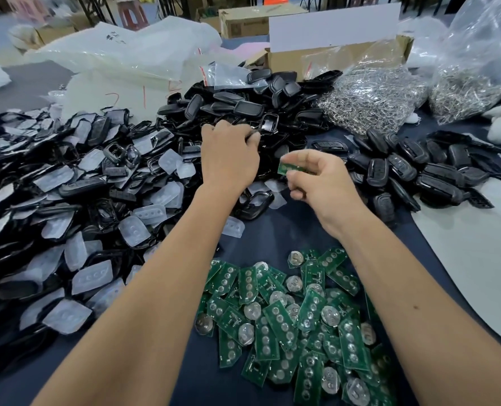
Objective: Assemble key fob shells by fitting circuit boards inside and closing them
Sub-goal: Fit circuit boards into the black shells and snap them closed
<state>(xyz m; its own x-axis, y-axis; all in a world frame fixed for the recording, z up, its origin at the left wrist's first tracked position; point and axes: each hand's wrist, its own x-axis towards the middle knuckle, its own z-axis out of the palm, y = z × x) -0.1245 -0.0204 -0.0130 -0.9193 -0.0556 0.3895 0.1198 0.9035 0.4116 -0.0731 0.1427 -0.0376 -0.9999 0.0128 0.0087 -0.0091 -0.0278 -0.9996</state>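
Green board [284,168]: pinched in my right hand [316,183], mid-frame, not yet fitted.
Left hand [228,153]: fingers curled into the black shell pile [243,112], apparently gripping one.
Closed fobs [413,168]: right of frame.
Board heap [287,312]: bottom centre, plenty left.

I note glossy black plastic shells [240,106], frosted translucent rubbery pads [92,276], green boards [278,320] with shiny metal discs, matt dark bench [272,230].
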